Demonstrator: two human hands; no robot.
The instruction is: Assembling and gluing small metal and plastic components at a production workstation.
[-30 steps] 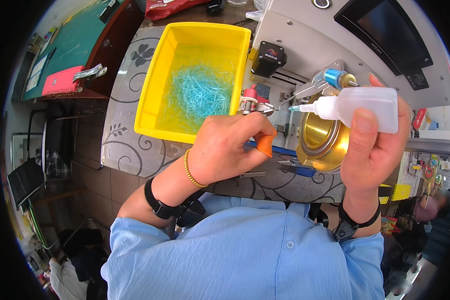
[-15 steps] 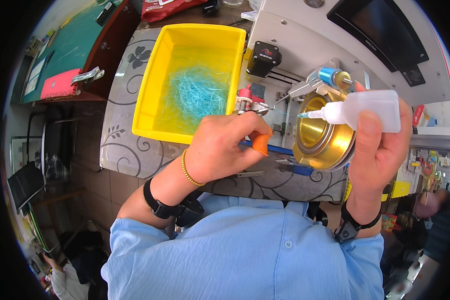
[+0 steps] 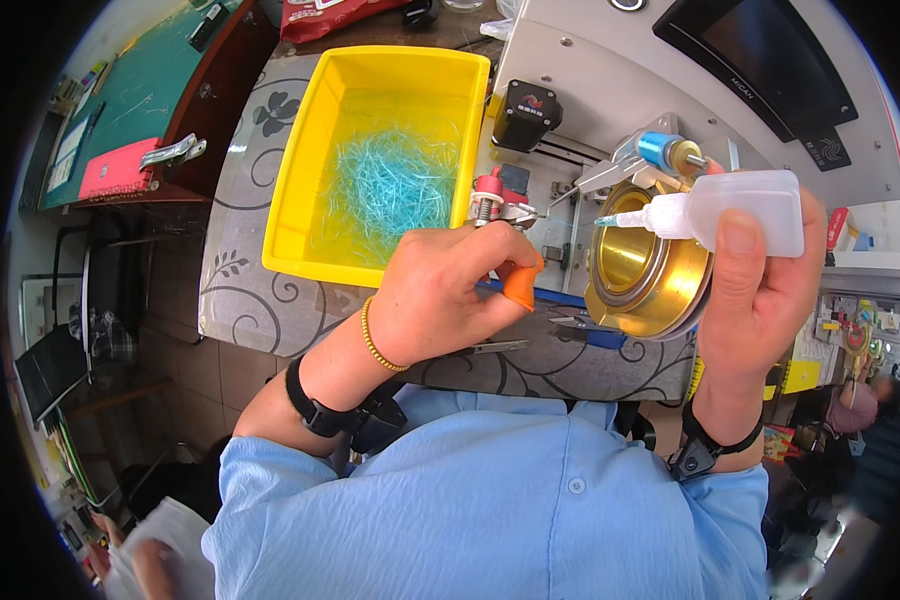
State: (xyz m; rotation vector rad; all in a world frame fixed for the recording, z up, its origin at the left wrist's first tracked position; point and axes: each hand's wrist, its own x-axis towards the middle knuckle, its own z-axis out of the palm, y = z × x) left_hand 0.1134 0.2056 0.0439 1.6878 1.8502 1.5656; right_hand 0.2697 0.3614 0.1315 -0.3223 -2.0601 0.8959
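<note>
My right hand (image 3: 755,285) grips a translucent white squeeze bottle (image 3: 745,215), held on its side with the tapered tip pointing left. That tip is over the near-left rim of a round gold metal wheel (image 3: 660,295) on the machine. My left hand (image 3: 450,290) is closed in a pinch, with an orange finger cot (image 3: 521,285) over a fingertip. It is just below a red-topped clamp (image 3: 489,187); whatever the fingers pinch is hidden or too small to name. Left of the clamp stands a yellow bin (image 3: 300,180) holding a tangle of thin pale-blue strands (image 3: 395,190).
A white machine housing (image 3: 610,60) with a black screen (image 3: 745,65) rises behind the wheel. A black motor (image 3: 527,115) and a blue cylinder (image 3: 656,148) sit on the machine. Tweezers (image 3: 500,347) lie on the patterned tabletop (image 3: 260,215). A person's arm (image 3: 155,570) shows at lower left.
The bottle has shifted very slightly and lies a little more level, its tip a touch higher. My left hand has stayed in place. The person at lower left has moved further into view.
</note>
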